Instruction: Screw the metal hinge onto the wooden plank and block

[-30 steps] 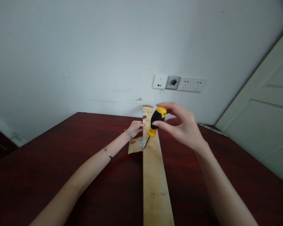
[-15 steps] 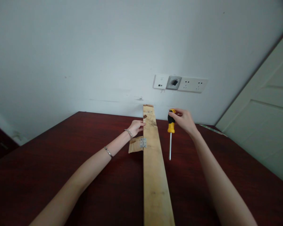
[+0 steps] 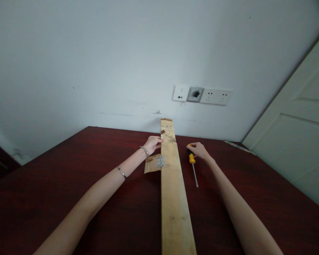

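Note:
A long wooden board [image 3: 174, 198] runs from the near edge of the view toward the wall. A metal hinge [image 3: 161, 161] joins its left edge to a short piece of wood [image 3: 152, 165]. My left hand [image 3: 152, 143] grips the board's left edge near the far end, thumb on top and fingers against the side. Right of the board, my right hand [image 3: 199, 150] holds a screwdriver [image 3: 192, 158] by its yellow and black handle. The shaft points toward me and slightly right, low over the table or touching it; I cannot tell which.
The dark red table [image 3: 117, 216] meets a white wall [image 3: 95, 63] at the back. Wall sockets [image 3: 215, 96] with a black plug [image 3: 196, 94] sit above its rear edge. A pale panelled door [image 3: 297, 131] stands on the right, and a thin strip [image 3: 239, 147] lies near it.
My right hand has lowered the screwdriver toward the table, and its shaft now slants to the right. My left hand keeps its hold on the board.

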Action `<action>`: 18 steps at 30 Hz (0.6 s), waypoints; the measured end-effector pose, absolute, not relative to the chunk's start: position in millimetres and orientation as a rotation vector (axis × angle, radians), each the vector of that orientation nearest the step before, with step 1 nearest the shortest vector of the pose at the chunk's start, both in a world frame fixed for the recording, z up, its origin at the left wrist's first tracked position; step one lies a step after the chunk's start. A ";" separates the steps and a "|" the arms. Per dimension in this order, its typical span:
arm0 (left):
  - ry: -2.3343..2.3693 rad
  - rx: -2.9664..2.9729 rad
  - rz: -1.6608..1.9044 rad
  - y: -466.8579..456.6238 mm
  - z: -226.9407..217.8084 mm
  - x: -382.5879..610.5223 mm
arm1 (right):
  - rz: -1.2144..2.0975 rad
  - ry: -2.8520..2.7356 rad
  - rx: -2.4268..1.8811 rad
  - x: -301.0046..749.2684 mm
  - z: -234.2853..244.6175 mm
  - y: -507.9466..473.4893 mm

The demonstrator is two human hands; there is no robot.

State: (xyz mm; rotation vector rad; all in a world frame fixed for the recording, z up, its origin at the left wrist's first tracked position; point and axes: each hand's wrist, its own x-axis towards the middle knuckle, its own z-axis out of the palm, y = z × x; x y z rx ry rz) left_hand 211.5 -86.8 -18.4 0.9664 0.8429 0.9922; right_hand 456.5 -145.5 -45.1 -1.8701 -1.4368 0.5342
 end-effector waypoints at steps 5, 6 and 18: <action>0.843 0.970 0.997 -85.4 -20.0 211.5 | 0.596 -1.427 -1.909 459.2 -55.0 -143.7; 0.843 0.970 0.997 -85.1 -20.2 211.5 | 0.601 -1.425 -1.915 459.5 -56.2 -143.4; 0.851 0.980 0.993 -85.6 -20.9 211.4 | 0.627 -1.416 -1.991 458.7 -57.7 -137.0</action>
